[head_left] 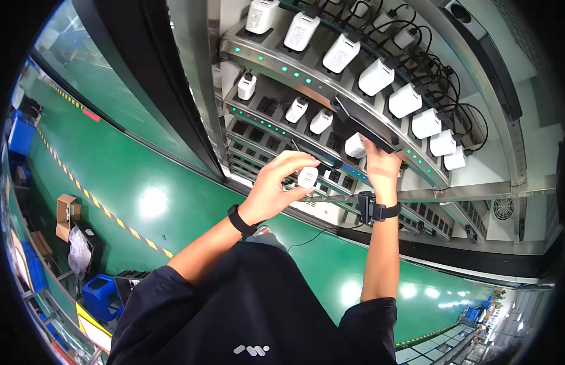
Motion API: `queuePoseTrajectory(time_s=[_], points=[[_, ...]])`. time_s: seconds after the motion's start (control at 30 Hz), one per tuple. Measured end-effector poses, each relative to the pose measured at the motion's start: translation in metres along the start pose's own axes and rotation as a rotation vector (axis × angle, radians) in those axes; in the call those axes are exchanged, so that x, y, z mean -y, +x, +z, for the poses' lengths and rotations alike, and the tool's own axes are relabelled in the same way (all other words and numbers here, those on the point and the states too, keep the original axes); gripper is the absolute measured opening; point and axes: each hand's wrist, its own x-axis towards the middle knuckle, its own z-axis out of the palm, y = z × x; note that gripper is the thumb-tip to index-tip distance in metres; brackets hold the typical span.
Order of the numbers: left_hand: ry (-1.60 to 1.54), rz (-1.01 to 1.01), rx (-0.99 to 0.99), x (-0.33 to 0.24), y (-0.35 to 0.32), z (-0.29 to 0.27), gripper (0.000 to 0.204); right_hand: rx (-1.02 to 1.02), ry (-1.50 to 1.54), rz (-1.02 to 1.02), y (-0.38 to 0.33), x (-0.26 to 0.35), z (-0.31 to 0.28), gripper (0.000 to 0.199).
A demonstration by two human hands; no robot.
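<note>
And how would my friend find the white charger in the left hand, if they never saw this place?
Look for the big metal rack with rows of chargers and small green lights. In front of it, the person's left hand pinches one white charger. Unlike those standing in the rows, this one is held off the rack, two dark slots showing on its end.

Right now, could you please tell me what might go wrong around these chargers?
The rounded white plastic charger might slip, as the left hand appears to grip it by thumb and fingers. The right hand, close to the flat black rectangular object, could bump it.
</note>
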Motion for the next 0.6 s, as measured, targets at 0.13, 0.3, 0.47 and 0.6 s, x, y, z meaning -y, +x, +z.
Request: queuePoseTrajectory(time_s=[0.13, 0.3, 0.47, 0.6], points=[[0.024, -0.043, -0.025, 0.000, 0.007, 0.011, 0.054, 0.161, -0.097, 0.050, 0.001, -0.006, -0.011, 0.035], [0.061, -0.128, -0.079, -0.004, 0.018, 0.022, 0.054, 0.243, -0.367, -0.098, 0.007, -0.026, -0.012, 0.029], [0.116, -0.098, -0.111, -0.003, 0.024, 0.028, 0.054, 0.214, -0.483, -0.372, 0.008, -0.026, -0.016, 0.010], [0.148, -0.128, -0.125, -0.003, 0.030, 0.033, 0.053, 0.269, -0.726, -0.513, 0.010, -0.019, -0.021, 0.017]])
